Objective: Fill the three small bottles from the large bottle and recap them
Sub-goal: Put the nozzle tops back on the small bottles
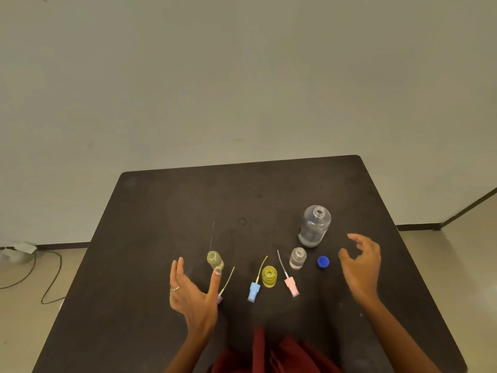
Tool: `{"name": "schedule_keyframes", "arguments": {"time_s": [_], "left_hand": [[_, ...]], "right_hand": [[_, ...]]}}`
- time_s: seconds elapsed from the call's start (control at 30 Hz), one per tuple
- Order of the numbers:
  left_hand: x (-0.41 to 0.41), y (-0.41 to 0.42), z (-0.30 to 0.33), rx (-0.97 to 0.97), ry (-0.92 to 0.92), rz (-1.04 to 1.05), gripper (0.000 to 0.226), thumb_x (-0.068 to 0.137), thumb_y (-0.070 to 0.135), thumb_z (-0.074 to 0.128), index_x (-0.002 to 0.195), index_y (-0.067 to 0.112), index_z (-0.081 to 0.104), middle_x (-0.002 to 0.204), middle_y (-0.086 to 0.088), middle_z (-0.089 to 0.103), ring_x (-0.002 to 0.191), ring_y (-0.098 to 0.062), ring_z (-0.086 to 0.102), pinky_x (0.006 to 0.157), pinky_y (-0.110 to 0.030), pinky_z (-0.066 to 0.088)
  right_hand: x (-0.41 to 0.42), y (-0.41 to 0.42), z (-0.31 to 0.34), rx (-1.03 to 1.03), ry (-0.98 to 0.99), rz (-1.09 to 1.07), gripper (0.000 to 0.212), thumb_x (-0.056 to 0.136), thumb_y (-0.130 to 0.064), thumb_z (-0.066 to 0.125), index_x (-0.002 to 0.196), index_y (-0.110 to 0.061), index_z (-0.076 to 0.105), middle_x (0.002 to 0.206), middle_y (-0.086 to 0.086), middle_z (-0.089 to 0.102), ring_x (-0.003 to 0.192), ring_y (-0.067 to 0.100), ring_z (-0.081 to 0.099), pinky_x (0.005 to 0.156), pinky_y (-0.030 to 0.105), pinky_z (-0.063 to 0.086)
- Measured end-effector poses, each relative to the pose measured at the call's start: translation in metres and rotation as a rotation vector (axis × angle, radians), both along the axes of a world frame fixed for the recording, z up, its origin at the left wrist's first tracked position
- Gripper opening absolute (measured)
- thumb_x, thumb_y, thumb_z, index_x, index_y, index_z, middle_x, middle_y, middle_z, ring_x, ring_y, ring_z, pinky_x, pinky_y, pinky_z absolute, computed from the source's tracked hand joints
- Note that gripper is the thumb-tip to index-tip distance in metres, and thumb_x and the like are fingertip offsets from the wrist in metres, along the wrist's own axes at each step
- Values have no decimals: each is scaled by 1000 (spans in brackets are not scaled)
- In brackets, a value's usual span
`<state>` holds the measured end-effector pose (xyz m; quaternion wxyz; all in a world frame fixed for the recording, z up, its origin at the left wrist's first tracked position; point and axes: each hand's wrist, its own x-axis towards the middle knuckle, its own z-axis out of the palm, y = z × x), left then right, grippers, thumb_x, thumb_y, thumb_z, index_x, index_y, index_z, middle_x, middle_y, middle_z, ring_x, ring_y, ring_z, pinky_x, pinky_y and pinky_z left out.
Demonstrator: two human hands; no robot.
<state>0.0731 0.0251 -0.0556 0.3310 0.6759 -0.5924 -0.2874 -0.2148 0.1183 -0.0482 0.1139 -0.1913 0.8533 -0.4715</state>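
Bottles are standing open so they can be filled: the large bottle [314, 226] at the back right, three small bottles [269, 276] in front with spray caps [254, 291] lying beside them, while both hands [191, 290] are hovering spread wide, holding nothing.

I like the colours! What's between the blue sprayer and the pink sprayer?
The yellow bottle stands between the blue sprayer and the pink sprayer, uncapped, in the head view.
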Motion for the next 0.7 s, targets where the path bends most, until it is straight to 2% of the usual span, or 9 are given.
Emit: {"name": "schedule_keyframes", "arguments": {"time_s": [0.13,0.27,0.37,0.5,0.63,0.7], "left_hand": [[-7,8,9,-47,52,24,86,74,45,59,147,12,27,158,-5,20,140,-29,30,116,-55,17],[-13,14,14,-115,14,24,79,75,50,54,142,13,35,154,-7,29,136,-29,36,112,-52,15],[-13,20,12,-193,-34,-42,68,74,51,47,134,18,44,146,-4,38,131,-24,35,107,-53,19],[-13,26,10,-251,-89,-161,53,75,46,50,123,24,50,136,-1,46,126,-19,37,101,-51,24],[-15,32,12,-265,-108,-294,44,77,44,51,119,32,48,127,3,50,119,-14,41,96,-47,31],[-15,33,13,-216,-51,-361,40,79,39,55,119,34,49,123,14,46,113,-8,45,93,-44,41]], "right_hand": [[24,15,-1,-60,40,-31,33,79,9,61,106,-10,62,114,11,53,104,24,52,84,37,46],[51,19,-9,-94,39,57,33,76,10,62,99,-13,62,102,3,55,97,21,54,83,35,46],[62,15,-18,-58,-22,183,36,75,5,68,105,-12,61,103,0,56,99,20,55,87,33,45],[62,0,-24,67,-169,372,57,74,-9,76,125,-15,50,117,-3,51,107,14,50,88,27,43],[59,-18,-25,56,-172,383,60,72,-7,78,125,-8,50,118,5,57,108,19,55,92,34,47],[59,-23,-27,51,-170,385,58,72,-5,78,123,-7,52,115,6,61,107,20,58,91,34,49]]}}
